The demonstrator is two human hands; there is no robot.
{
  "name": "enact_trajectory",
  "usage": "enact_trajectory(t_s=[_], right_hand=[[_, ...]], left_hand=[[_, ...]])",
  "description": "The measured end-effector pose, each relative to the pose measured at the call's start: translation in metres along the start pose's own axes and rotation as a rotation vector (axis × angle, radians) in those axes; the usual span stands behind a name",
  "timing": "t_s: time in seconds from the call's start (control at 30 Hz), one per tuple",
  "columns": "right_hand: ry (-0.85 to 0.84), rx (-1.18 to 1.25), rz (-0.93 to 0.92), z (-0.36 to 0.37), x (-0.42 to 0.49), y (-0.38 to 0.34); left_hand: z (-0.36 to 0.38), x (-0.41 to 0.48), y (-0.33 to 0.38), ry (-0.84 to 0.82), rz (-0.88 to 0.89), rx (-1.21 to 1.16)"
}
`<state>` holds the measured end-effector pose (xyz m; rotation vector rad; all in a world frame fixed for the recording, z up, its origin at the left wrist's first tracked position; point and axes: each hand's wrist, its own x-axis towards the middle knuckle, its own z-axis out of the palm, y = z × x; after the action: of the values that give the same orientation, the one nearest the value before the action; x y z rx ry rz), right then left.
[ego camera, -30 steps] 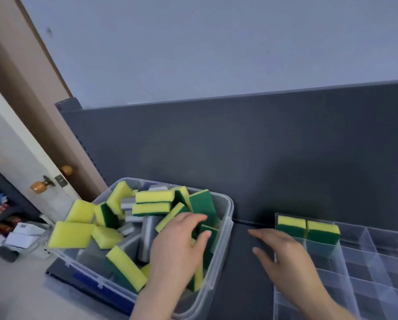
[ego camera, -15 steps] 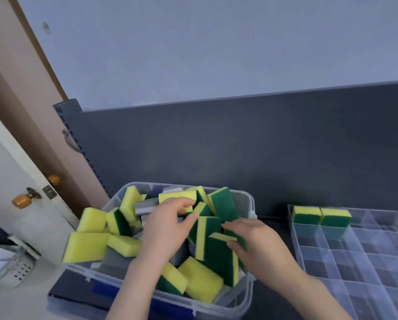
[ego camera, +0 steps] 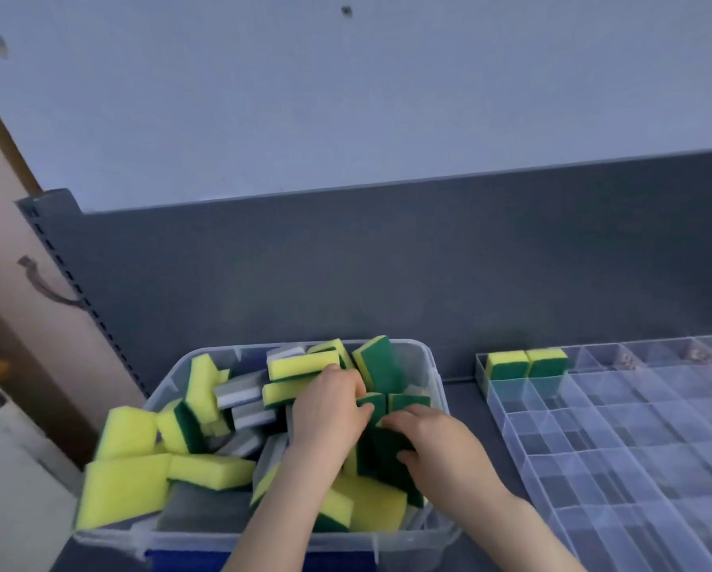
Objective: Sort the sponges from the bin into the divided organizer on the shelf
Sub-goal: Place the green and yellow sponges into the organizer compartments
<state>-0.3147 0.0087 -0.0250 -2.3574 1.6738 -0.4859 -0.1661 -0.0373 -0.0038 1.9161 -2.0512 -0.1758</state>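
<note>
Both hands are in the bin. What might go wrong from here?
1. Yellow sponges overhang the bin's near-left rim; digging may knock them out.
2. The left hand and right hand both hold the packed green sponges; several may lift together and drop.

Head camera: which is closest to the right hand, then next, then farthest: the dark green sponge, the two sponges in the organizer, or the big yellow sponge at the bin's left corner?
1. Dark green sponge: under the right hand's fingers.
2. Two sponges: right, in the organizer's back corner.
3. Big yellow sponge: the bin's far left.
</note>
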Motion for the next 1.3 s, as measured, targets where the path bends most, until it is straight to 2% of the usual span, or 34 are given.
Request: enact_trajectory(t_s=[0.13,0.3,0.47,0.7,0.83,0.97,1.3], right_hand=[[0.173,0.124,0.055,-0.01,-0.011,-0.001],[0.389,0.296,0.16,-0.029,-0.023,0.002],[0.546,0.409,0.195,-0.044,-0.031,0.011],[0.712,0.506,0.258,-0.063,-0.049,0.051],[0.701,0.541,0.318,-0.078,-0.059,0.091],[0.668,0.583,0.357,-0.091,-0.062,0.133],[0.571,0.605,0.375,-0.092,-0.05,0.224]], left_hand=[[-0.009,-0.008,-0.01,0.037,0.018,-0.177],[-0.025,-0.021,-0.014,0.204,0.026,-0.334],[-0.026,-0.029,0.002,0.293,0.082,-0.439],[-0.014,-0.026,0.045,0.335,0.163,-0.511],[-0.003,-0.02,0.081,0.297,0.196,-0.556],[0.011,-0.013,0.118,0.276,0.212,-0.487],[0.06,0.001,0.18,0.257,0.107,-0.404]])
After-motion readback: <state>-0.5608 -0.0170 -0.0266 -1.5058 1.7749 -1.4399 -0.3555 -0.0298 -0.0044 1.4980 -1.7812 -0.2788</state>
